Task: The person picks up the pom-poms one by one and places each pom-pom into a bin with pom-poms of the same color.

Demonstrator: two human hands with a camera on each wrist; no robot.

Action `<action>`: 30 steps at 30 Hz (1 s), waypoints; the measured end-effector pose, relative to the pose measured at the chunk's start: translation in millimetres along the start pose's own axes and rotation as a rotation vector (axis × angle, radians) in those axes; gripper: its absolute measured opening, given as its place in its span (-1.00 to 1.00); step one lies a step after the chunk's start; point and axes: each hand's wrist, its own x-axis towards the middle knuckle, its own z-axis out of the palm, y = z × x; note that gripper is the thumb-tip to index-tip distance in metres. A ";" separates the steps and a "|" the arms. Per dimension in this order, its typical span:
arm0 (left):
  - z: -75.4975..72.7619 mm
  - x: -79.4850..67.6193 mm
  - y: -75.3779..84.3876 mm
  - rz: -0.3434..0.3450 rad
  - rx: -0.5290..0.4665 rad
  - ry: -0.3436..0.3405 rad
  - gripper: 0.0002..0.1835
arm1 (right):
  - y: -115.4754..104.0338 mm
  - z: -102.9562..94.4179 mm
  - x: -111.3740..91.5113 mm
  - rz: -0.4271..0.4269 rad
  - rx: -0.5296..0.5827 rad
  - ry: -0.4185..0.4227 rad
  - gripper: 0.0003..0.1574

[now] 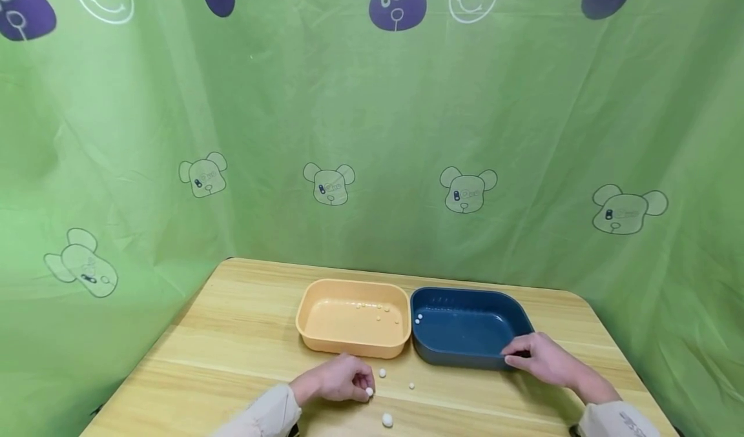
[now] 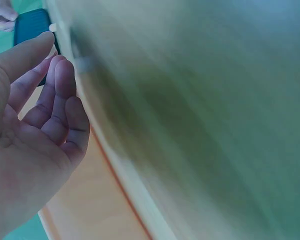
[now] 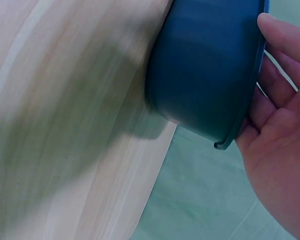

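Note:
My left hand (image 1: 343, 379) is low over the table in front of the orange tray, pinching a small white ball (image 1: 369, 392) between thumb and fingertips. In the left wrist view the thumb and index finger (image 2: 27, 57) almost meet, and the ball is mostly hidden. At the near right corner of the dark blue tray (image 1: 459, 358), my right hand (image 1: 543, 359) grips the rim. Seen from the right wrist, its thumb (image 3: 285, 37) is on the rim and the fingers are behind it. Three loose white balls, including a larger one (image 1: 387, 419), lie beside the left hand.
The orange tray (image 1: 349, 346) stands left of the blue one, their sides close together. Several small pale balls (image 1: 380, 307) are inside it. Two white balls (image 1: 418, 319) sit at the blue tray's left end. A green printed curtain (image 1: 372, 101) hangs behind the wooden table (image 1: 232, 334).

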 end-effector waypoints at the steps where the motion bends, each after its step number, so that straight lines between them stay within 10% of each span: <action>1: -0.5 0.1 1.5 -0.001 -0.013 0.004 -0.88 | -0.6 -0.3 0.0 0.003 -0.003 -0.004 -0.91; 16: -9.0 9.1 17.9 0.111 -0.051 0.061 -0.92 | -14.0 3.2 3.2 0.091 -0.052 -0.067 -0.83; 30: -19.2 40.6 40.2 0.010 -0.318 0.195 -0.91 | -10.4 5.0 2.3 0.060 0.006 -0.071 -0.83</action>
